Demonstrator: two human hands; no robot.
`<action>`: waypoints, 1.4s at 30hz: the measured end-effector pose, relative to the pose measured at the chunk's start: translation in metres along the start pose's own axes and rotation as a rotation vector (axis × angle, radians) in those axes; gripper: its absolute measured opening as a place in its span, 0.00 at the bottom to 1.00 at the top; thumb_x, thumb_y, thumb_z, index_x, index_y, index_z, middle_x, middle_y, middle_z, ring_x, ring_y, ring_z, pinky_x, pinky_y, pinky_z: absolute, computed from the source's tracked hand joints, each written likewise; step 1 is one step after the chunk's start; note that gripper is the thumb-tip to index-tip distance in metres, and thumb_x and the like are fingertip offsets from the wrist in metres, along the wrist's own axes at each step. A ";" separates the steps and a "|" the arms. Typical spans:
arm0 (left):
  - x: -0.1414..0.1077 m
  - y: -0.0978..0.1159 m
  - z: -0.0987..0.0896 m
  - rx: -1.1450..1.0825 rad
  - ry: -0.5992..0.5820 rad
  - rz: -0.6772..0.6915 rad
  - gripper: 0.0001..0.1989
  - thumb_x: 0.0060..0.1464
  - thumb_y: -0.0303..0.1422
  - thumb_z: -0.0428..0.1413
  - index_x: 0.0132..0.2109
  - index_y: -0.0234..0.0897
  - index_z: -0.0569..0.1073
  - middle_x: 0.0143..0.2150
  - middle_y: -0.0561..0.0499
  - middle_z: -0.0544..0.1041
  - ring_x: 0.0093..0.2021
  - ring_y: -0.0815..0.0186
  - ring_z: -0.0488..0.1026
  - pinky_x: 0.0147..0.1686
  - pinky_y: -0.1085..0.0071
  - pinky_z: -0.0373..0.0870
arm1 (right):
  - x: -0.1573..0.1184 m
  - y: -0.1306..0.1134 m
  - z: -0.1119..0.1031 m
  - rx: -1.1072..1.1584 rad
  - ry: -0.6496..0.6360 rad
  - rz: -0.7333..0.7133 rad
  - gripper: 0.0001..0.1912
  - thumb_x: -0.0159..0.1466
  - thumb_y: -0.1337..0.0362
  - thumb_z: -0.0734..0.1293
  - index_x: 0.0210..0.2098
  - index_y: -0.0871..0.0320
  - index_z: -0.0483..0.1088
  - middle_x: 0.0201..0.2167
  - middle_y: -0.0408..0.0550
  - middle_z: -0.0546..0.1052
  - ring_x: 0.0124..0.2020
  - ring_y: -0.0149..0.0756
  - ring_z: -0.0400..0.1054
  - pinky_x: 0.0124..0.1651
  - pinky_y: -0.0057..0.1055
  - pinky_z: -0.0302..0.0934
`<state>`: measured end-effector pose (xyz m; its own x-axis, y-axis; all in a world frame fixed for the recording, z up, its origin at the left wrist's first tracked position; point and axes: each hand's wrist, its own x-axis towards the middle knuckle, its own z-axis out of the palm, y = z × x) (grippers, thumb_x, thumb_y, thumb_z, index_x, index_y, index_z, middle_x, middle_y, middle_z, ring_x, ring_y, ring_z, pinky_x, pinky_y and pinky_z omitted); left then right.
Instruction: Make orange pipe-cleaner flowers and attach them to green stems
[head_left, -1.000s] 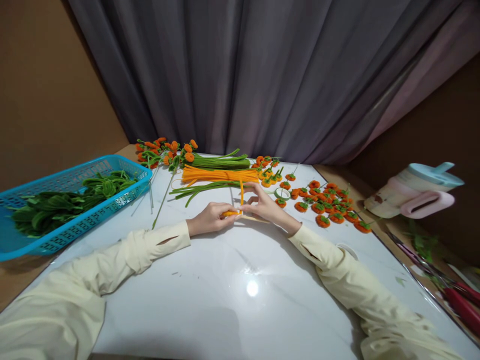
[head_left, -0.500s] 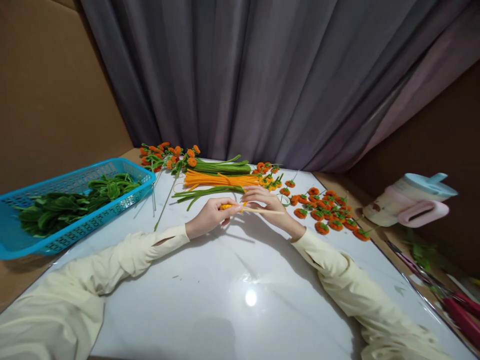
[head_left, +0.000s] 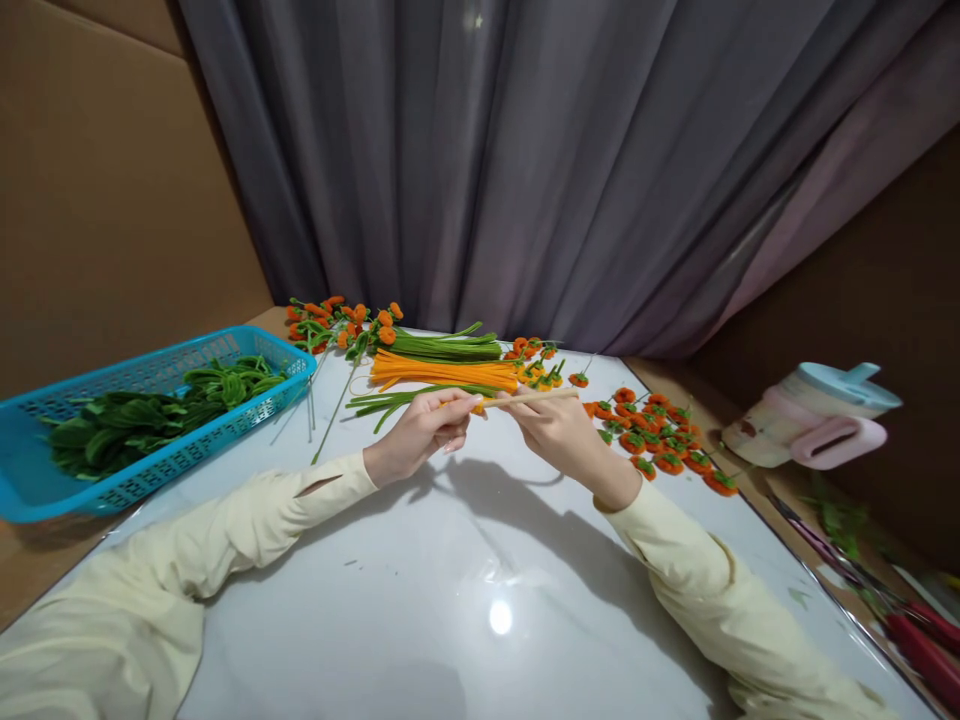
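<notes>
My left hand (head_left: 415, 430) is closed around one end of a thin wooden stick (head_left: 551, 396). Orange pipe cleaner (head_left: 478, 408) is wound on the stick and shows at the left fingertips. Opposite it, my right hand (head_left: 559, 432) has its fingers pinched together by the winding, apparently on the pipe cleaner's loose end. The stick's bare end passes over the back of the right hand, whose fingertips are partly hidden. Just beyond both hands lie a bundle of orange pipe cleaners (head_left: 442, 371), a green bundle (head_left: 450, 346) and a few loose green ones (head_left: 386, 401).
A blue basket (head_left: 187, 455) with green leaves (head_left: 127, 425) stands at left. Orange flowers on stems (head_left: 360, 325) lie at the back left. Several orange-and-green flower heads (head_left: 652, 430) spread at right, near a lidded cup (head_left: 814, 415) and red-handled pliers (head_left: 922, 635).
My right hand has turned and come slightly nearer, its fingers drawn more tightly together. The stick now tilts upward to the right, across that hand. The view has shifted a little.
</notes>
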<state>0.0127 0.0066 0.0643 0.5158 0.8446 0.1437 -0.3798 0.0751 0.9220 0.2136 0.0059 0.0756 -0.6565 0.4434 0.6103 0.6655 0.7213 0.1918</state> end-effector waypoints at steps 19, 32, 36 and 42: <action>0.054 -0.040 -0.096 0.288 0.087 -0.119 0.17 0.45 0.41 0.60 0.24 0.31 0.68 0.20 0.54 0.63 0.22 0.74 0.58 0.21 0.75 0.49 | 0.023 0.031 0.122 0.915 -0.241 0.554 0.09 0.58 0.66 0.65 0.38 0.60 0.74 0.43 0.51 0.74 0.44 0.37 0.67 0.49 0.33 0.59; 0.052 -0.044 -0.078 0.203 0.171 -0.083 0.18 0.47 0.44 0.59 0.28 0.30 0.69 0.19 0.57 0.62 0.18 0.77 0.53 0.18 0.77 0.48 | 0.010 -0.009 0.098 1.216 -0.307 0.804 0.17 0.61 0.54 0.59 0.24 0.61 0.63 0.19 0.45 0.69 0.21 0.27 0.62 0.29 0.26 0.59; 0.028 -0.046 -0.051 0.395 0.111 -0.142 0.20 0.49 0.47 0.56 0.29 0.31 0.69 0.16 0.60 0.56 0.16 0.77 0.48 0.18 0.76 0.41 | -0.013 -0.033 0.068 1.497 -0.389 0.951 0.17 0.59 0.52 0.64 0.28 0.61 0.62 0.20 0.44 0.70 0.17 0.26 0.61 0.23 0.25 0.58; 0.023 -0.054 -0.040 0.542 0.110 -0.103 0.21 0.49 0.49 0.54 0.27 0.32 0.68 0.16 0.60 0.54 0.18 0.75 0.49 0.20 0.76 0.44 | -0.026 -0.035 0.057 1.505 -0.437 0.964 0.17 0.60 0.53 0.64 0.29 0.64 0.66 0.18 0.42 0.70 0.14 0.20 0.53 0.18 0.22 0.48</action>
<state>0.0142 0.0431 0.0033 0.4349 0.8999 0.0314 0.1325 -0.0984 0.9863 0.1867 -0.0006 0.0087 -0.4829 0.8551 -0.1885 0.1395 -0.1374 -0.9806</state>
